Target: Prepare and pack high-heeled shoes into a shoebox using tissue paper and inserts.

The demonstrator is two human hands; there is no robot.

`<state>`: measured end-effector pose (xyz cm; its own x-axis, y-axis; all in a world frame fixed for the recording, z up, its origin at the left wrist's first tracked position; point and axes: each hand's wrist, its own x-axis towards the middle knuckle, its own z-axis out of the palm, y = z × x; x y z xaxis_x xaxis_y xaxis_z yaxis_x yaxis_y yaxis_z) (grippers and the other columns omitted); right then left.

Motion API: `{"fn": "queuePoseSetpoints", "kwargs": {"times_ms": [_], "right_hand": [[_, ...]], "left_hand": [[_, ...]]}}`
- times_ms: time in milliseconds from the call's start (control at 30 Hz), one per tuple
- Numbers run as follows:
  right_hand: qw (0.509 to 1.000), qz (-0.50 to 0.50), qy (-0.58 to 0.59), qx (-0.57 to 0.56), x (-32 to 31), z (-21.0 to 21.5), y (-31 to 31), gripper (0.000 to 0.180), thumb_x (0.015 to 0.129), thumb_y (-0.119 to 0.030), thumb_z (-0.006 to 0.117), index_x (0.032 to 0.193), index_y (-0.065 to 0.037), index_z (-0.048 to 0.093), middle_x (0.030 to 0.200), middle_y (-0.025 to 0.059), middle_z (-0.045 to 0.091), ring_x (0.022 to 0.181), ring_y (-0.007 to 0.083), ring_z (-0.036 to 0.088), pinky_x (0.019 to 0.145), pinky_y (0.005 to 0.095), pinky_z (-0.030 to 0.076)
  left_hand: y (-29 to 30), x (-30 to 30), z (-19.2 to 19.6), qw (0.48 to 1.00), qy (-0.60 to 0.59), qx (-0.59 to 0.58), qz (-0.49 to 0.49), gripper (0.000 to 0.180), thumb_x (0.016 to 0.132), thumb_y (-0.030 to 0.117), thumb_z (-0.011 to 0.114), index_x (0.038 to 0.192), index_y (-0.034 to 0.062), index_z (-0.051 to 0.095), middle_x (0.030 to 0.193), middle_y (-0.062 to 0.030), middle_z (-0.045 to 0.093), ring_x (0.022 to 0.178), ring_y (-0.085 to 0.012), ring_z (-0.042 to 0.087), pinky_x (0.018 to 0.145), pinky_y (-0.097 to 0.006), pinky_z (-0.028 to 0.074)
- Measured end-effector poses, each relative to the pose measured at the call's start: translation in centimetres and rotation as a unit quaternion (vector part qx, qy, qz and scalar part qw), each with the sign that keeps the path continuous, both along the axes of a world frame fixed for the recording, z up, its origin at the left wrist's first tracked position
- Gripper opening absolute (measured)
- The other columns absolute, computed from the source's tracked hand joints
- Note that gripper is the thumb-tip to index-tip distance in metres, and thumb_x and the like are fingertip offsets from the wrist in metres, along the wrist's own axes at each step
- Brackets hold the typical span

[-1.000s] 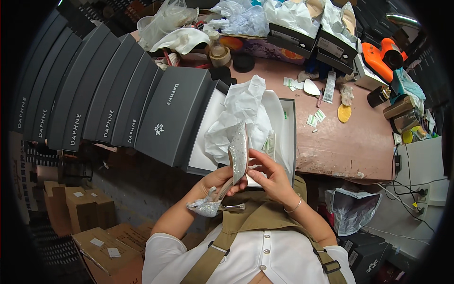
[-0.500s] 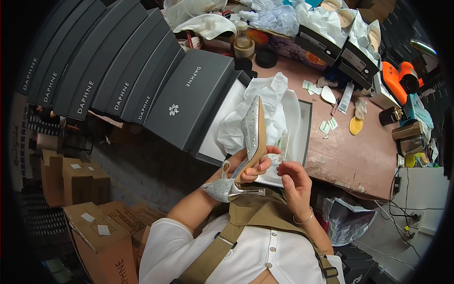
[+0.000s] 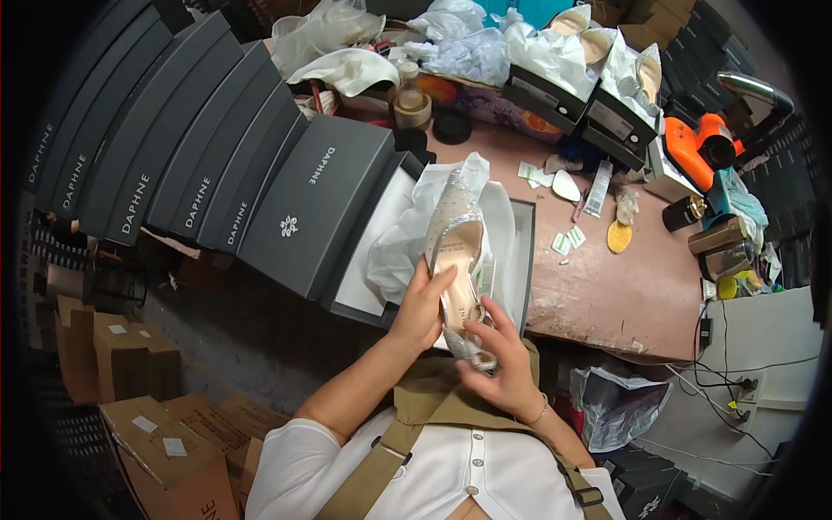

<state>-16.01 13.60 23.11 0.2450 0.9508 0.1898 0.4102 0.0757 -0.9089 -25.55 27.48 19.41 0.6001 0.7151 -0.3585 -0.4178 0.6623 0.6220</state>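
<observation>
A pale glittery slingback shoe [image 3: 457, 247] with a beige insole is held over an open grey shoe box [image 3: 526, 260] lined with white tissue paper [image 3: 399, 247]. My left hand [image 3: 422, 305] grips the shoe along its left side. Below it, my right hand [image 3: 500, 368] holds the heel end and the strap. The toe points away from me, the insole faces up. The box lid [image 3: 316, 204] leans open to the left.
A row of closed dark shoe boxes [image 3: 156, 147] runs along the left. More open boxes with shoes [image 3: 598, 95], tape rolls [image 3: 412, 108], an orange tool [image 3: 698, 147] and paper scraps lie on the pinkish table [image 3: 624, 295]. Cardboard cartons [image 3: 147, 433] stand on the floor at lower left.
The shoe has turned from edge-on to insole-up, and the crumpled plastic wrap that hung under my left hand is no longer in view. Both hands stay on the shoe.
</observation>
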Motion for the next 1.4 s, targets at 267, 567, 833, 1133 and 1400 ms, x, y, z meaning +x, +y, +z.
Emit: {"fn": "queuePoseSetpoints", "kwargs": {"times_ms": [267, 567, 833, 1133, 1400], "right_hand": [[0.975, 0.036, 0.206, -0.074, 2.3, -3.2, -2.8, 0.044, 0.073, -0.007, 0.065, 0.117, -0.005, 0.061, 0.148, 0.0194, 0.032, 0.133, 0.028, 0.038, 0.105, 0.0363, 0.034], [0.944, 0.095, 0.314, -0.043, 1.6, -4.1, -0.2, 0.065, 0.079, -0.026, 0.07, 0.134, -0.004, 0.044, 0.149, 0.0179, 0.032, 0.138, 0.0294, 0.03, 0.112, 0.0393, 0.021], [0.983, 0.019, -0.111, -0.148, 3.4, -8.9, 7.2, 0.075, 0.083, -0.031, 0.069, 0.14, 0.0, 0.032, 0.139, 0.025, 0.039, 0.122, 0.0383, 0.047, 0.097, 0.0427, 0.044], [0.965, -0.149, -0.188, -0.109, 5.3, -13.6, 8.6, 0.093, 0.069, -0.018, 0.075, 0.144, -0.004, 0.022, 0.12, 0.0277, 0.046, 0.1, 0.0468, 0.056, 0.085, 0.0478, 0.049], [0.899, -0.162, 0.407, -0.012, 4.6, -6.5, 7.5, 0.08, 0.079, -0.003, 0.063, 0.146, 0.001, 0.019, 0.125, 0.0174, 0.051, 0.108, 0.02, 0.055, 0.086, 0.0302, 0.048]], "left_hand": [[-3.0, -0.6, 0.2, 0.984, 0.021, 0.177, -0.024, 0.066, 0.091, 0.002, 0.055, 0.146, 0.0013, 0.018, 0.134, -0.0099, 0.044, 0.12, -0.0164, 0.046, 0.102, -0.032, 0.038], [-1.4, -2.3, -0.2, 0.978, 0.033, 0.204, 0.003, 0.063, 0.094, 0.007, 0.051, 0.147, 0.0006, 0.017, 0.134, -0.0121, 0.043, 0.108, -0.0162, 0.055, 0.094, -0.032, 0.046], [7.0, -2.4, -1.7, 0.719, 0.389, 0.574, 0.046, 0.063, 0.088, 0.01, 0.057, 0.144, -0.0001, 0.029, 0.141, -0.0261, 0.034, 0.132, -0.0377, 0.035, 0.108, -0.04, 0.031], [-2.8, -1.5, -3.9, 0.757, 0.28, 0.582, -0.101, 0.073, 0.081, 0.022, 0.073, 0.139, -0.0011, 0.037, 0.142, -0.023, 0.036, 0.129, -0.0375, 0.04, 0.106, -0.041, 0.036], [-4.3, -0.8, -3.0, 0.817, 0.248, 0.52, -0.03, 0.092, 0.076, 0.023, 0.078, 0.145, -0.003, 0.023, 0.143, -0.0231, 0.034, 0.131, -0.0312, 0.038, 0.107, -0.038, 0.032]]}}
